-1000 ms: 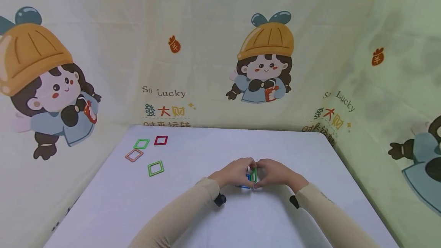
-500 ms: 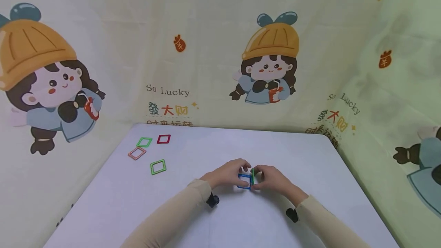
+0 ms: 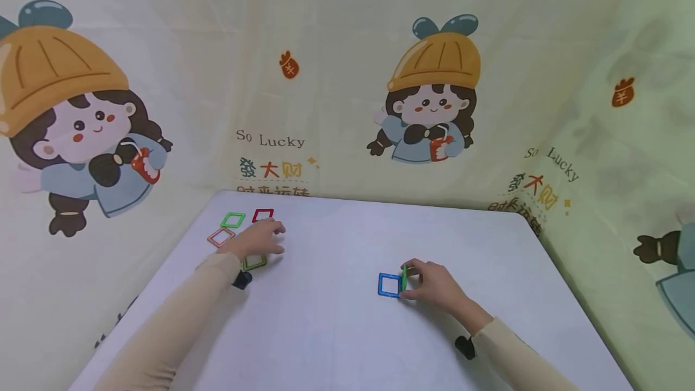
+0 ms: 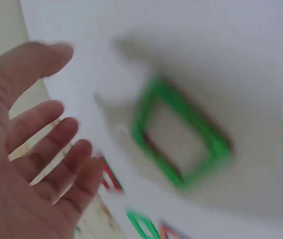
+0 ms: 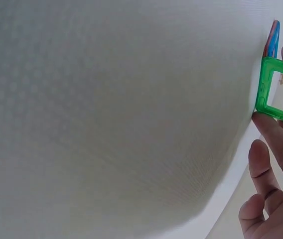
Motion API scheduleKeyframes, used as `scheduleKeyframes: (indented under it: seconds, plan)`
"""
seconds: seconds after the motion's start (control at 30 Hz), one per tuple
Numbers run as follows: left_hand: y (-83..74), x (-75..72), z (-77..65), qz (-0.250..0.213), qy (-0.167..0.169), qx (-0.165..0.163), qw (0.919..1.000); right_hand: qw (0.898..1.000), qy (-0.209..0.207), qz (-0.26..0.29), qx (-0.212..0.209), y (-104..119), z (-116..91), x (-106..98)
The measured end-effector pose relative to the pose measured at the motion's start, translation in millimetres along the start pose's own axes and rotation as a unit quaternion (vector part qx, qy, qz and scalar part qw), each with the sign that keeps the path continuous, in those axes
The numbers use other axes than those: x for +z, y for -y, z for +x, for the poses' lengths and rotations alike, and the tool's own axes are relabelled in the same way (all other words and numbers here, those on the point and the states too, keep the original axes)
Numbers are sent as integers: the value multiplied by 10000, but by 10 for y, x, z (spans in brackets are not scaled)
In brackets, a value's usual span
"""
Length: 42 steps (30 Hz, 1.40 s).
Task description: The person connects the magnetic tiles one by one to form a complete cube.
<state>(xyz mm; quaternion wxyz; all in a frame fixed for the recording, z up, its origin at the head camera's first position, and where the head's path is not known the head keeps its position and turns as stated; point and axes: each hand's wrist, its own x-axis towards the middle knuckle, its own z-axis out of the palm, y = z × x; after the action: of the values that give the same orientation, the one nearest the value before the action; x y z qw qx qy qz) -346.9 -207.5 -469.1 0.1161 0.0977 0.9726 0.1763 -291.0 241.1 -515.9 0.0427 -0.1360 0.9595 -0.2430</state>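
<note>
Hanging backdrop (image 3: 336, 77): pale printed cloth behind your desk and along its sides, cartoon figures, "So Lucky" lettering.
Desk (image 3: 331, 343): white, carries all the frames.
Sleeves (image 3: 168, 318): beige, on both your arms.
Left hand (image 3: 252, 240): at far-left group, above the near green frame (image 4: 191, 117), apart from it; grip spread wide, nothing held.
Right hand (image 3: 437, 282): grip parted only by a frame's width; you pinch the upright green frame (image 3: 404, 278) between thumb and finger.
Blue frame (image 3: 390, 295): on desk, left of your right hand; upright green frame right at its right edge.
Far-left group: near green frame and red frame (image 3: 263, 210) both partly hidden by your left hand in head view; orange frame (image 3: 214, 233) just beside far green frame (image 3: 236, 213).
Black wrist units (image 3: 242, 280): one by each cuff.
</note>
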Motion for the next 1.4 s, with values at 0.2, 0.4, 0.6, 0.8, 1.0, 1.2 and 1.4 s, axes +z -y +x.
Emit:
scheduleKeyframes:
  seconds: [0.2, 0.4, 0.6, 0.8, 1.0, 1.2, 1.4]
  plan:
    - [415, -90, -202, 73, 359, -209, 9991, 10000, -3, 17, 86, -10, -18, -22]
    - [582, 28, -322, -37, 302, -211, 9993, 9998, 10, 69, 162, 10, -30, 9]
    - [676, 90, -272, -176, 145, -93, 9997, 9998, -85, 131, 127, 15, -61, 64]
    - [635, 89, -195, -28, -57, 141, 9999, 9991, -158, 386, 126, 20, -54, 77]
    - [382, 94, -69, 139, -188, 415, 9989, 9977, -177, 647, 100, -2, -69, 79]
    - [33, 152, 79, 37, -79, 447, 9990, 9970, -195, 753, 38, 7, -102, 48]
    - [-201, 216, 230, -14, 4, 671, 9977, 9968, -168, 755, 178, 41, -134, 4]
